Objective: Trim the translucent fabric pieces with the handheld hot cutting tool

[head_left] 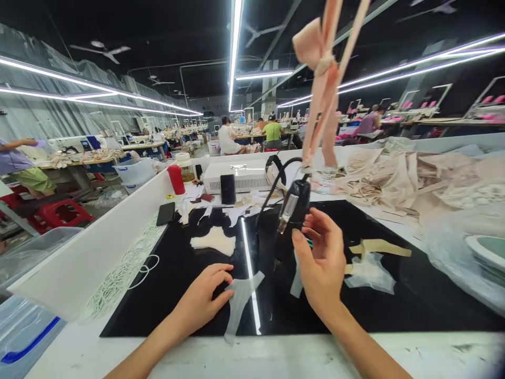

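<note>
My left hand [205, 297] rests on the black glossy table top [414, 300], its fingertips pinching the edge of a thin translucent fabric piece [241, 300]. My right hand [321, 260] is raised just in front of a black hand-held tool [294, 205] with a clear tip and a black cable; the fingers are half curled and spread, close to the tool but not closed round it. A pink strap bundle [323, 79] hangs from above, right over the tool. A white cut piece [215, 241] lies beyond my left hand.
A heap of beige garments [414, 176] fills the right side. A white box [240, 178], a red bottle [175, 179], a dark phone [165, 213] and white elastic loops [126, 268] sit at the left and back. Other people work at far tables.
</note>
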{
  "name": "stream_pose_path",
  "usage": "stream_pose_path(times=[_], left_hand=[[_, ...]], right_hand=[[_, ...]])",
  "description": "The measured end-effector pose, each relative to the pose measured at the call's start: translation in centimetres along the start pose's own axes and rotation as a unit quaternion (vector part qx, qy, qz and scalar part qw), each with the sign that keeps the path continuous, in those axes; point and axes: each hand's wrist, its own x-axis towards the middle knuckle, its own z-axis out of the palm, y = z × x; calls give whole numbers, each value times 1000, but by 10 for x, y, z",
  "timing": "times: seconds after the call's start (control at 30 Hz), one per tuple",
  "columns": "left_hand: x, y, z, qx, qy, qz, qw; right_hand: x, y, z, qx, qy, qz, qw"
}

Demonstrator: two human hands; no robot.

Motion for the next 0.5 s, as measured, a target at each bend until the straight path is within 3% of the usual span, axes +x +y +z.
stream_pose_path(times=[0.07,0.1,0.23,0.3,0.37,0.5], left_hand=[[0,-3,0,-16,2,-5,1000],[1,-5,0,-26,2,-8,1000],[3,-2,0,-78,-12,-38,996],[3,4,-2,-106,-21,-52,993],[3,9,-5,-147,-25,-60,987],[3,13,-12,-252,-38,-89,963]], right_hand=[[-3,-2,-7,-2,17,-104,994],[-6,-5,-10,-7,-11,-151,988],[-20,-20,-7,-48,-239,-241,940],[-28,-21,0,-75,-366,-207,904],[-35,-18,6,-73,-437,-146,885],[-41,-12,12,-85,-457,-87,881]])
